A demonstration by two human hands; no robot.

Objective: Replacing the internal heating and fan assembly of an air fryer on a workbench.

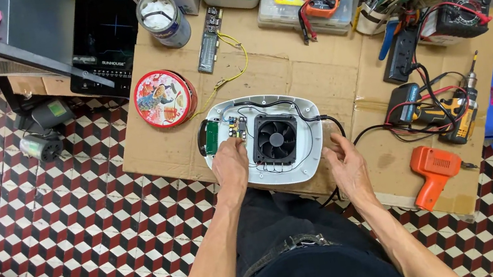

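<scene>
Both of your hands are on the opened white appliance shell, which lies on the cardboard sheet just in front of you. Your left hand rests flat on the shell beside the black fan, fingers loosely together near the small circuit board. Your right hand cups the shell's right edge, fingers relaxed and holding nothing. To my eye, steadying the shell with the right hand while keeping the left clear of the thin wires works best.
</scene>
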